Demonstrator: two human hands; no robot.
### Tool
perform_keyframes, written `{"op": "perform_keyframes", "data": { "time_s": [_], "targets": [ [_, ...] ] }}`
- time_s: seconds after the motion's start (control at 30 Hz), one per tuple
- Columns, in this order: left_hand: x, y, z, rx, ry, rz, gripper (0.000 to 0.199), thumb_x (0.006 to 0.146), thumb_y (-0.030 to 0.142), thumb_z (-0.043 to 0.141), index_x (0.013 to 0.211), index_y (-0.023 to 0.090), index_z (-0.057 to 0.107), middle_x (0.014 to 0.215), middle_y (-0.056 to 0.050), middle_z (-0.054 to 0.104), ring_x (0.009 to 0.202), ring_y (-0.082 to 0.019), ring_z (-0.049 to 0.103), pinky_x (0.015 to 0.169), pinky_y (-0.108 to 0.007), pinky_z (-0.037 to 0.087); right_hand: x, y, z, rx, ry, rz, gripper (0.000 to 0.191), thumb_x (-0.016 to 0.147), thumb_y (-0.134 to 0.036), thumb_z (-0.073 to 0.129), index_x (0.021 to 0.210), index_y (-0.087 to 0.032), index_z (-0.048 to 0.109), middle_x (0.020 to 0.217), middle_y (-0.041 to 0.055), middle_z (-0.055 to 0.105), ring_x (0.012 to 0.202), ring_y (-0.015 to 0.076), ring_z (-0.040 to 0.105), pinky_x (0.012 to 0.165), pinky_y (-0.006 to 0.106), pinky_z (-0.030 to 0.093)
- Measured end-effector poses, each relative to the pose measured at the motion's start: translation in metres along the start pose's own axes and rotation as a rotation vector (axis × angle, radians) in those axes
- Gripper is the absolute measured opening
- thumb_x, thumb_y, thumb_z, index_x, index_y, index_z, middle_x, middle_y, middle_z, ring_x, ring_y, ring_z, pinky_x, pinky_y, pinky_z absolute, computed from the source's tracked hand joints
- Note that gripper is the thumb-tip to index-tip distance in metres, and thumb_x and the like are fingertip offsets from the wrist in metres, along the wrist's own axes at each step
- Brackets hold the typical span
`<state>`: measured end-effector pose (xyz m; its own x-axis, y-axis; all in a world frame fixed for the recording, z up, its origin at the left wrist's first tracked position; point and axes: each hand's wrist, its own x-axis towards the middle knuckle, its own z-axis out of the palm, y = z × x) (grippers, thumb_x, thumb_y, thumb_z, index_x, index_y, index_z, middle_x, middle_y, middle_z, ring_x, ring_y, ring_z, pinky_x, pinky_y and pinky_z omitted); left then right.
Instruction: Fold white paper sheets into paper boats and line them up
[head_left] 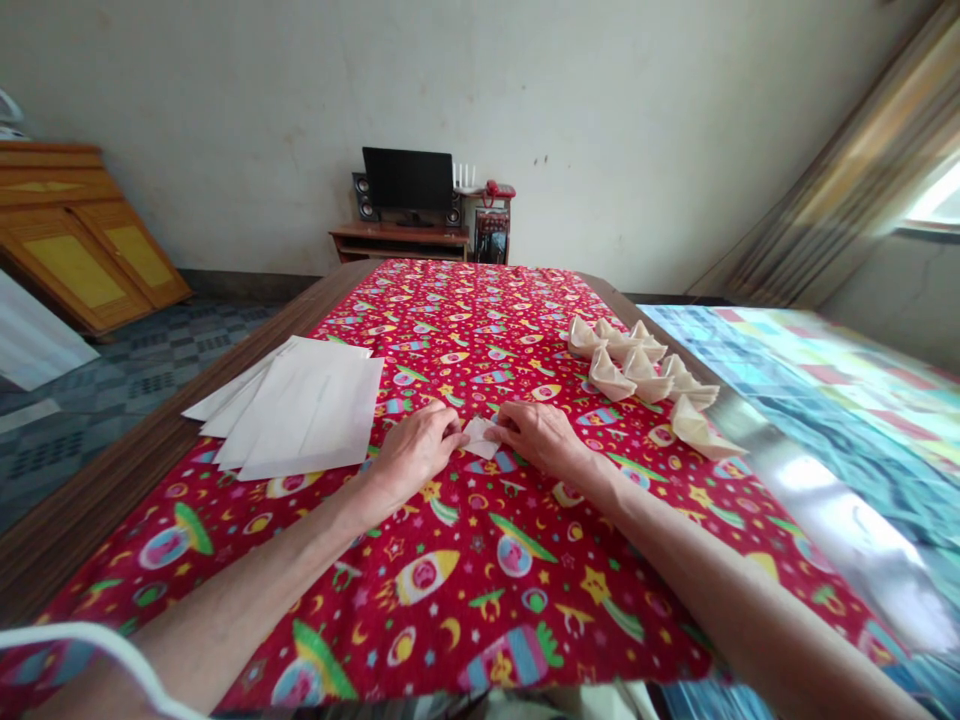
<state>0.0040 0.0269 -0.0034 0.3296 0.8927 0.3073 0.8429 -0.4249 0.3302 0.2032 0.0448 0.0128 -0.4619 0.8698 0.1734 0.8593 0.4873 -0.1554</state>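
A small folded piece of white paper (481, 438) lies on the red patterned cloth (487, 520) at the middle of the view. My left hand (424, 440) pinches its left side, with the fingers curled. On the right side, my right hand (540, 434) grips the same paper between thumb and fingers. Left of my left hand, several white sheets (307, 410) are fanned out in a loose stack. Several folded paper boat-like shapes (634, 365) stand on the cloth to the right, beyond my right hand.
The cloth covers a table with a brown wooden edge (112, 500). A bed with a coloured cover (847, 400) is on the right. A monitor (409, 182) on a desk stands against the far wall. A white cable (97, 632) crosses the lower left.
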Motion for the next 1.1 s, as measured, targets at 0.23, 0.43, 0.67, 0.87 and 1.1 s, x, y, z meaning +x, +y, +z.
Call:
{"op": "perform_keyframes", "data": {
  "time_s": [0.23, 0.43, 0.67, 0.87, 1.1],
  "targets": [
    [-0.002, -0.001, 0.0, 0.013, 0.013, 0.0, 0.012, 0.083, 0.027, 0.06, 0.075, 0.019, 0.055, 0.078, 0.0, 0.056, 0.071, -0.015, 0.057, 0.062, -0.025, 0.038, 0.003, 0.001, -0.001, 0.022, -0.033, 0.053, 0.03, 0.085, -0.052, 0.054, 0.087, -0.024, 0.063, 0.081, 0.0007, 0.068, 0.074, 0.0146, 0.06, 0.056, 0.023, 0.031],
    [-0.003, -0.007, 0.002, -0.062, 0.022, 0.015, 0.009, 0.08, 0.024, 0.062, 0.078, 0.019, 0.055, 0.081, 0.0, 0.057, 0.073, -0.015, 0.058, 0.064, -0.024, 0.041, -0.002, 0.009, -0.002, 0.031, -0.03, 0.091, 0.026, 0.084, -0.049, 0.056, 0.087, -0.024, 0.062, 0.081, 0.0005, 0.067, 0.074, 0.0147, 0.06, 0.054, 0.023, 0.031],
    [0.003, -0.012, 0.0, -0.155, 0.033, 0.007, 0.013, 0.084, 0.028, 0.055, 0.078, 0.019, 0.063, 0.077, -0.002, 0.061, 0.069, -0.014, 0.058, 0.063, -0.023, 0.043, -0.005, 0.01, 0.003, 0.071, 0.02, 0.102, 0.024, 0.085, -0.046, 0.056, 0.086, -0.024, 0.063, 0.082, 0.0007, 0.068, 0.074, 0.0148, 0.061, 0.057, 0.023, 0.033],
    [0.018, -0.002, -0.001, -0.189, -0.016, -0.046, 0.019, 0.082, 0.033, 0.056, 0.079, 0.018, 0.066, 0.075, -0.004, 0.066, 0.07, -0.017, 0.06, 0.062, -0.025, 0.041, -0.01, 0.01, 0.005, 0.216, 0.081, 0.09, 0.016, 0.082, -0.039, 0.061, 0.086, -0.024, 0.065, 0.078, -0.0016, 0.068, 0.071, 0.0129, 0.06, 0.059, 0.022, 0.035],
    [0.024, -0.004, 0.006, -0.315, -0.071, -0.034, 0.019, 0.079, 0.034, 0.058, 0.079, 0.017, 0.067, 0.072, -0.001, 0.068, 0.066, -0.015, 0.061, 0.059, -0.023, 0.042, -0.007, 0.014, 0.005, 0.409, 0.094, 0.057, 0.024, 0.087, -0.039, 0.051, 0.093, -0.023, 0.069, 0.08, -0.0002, 0.069, 0.071, 0.0131, 0.061, 0.063, 0.022, 0.04]
  ]
}}
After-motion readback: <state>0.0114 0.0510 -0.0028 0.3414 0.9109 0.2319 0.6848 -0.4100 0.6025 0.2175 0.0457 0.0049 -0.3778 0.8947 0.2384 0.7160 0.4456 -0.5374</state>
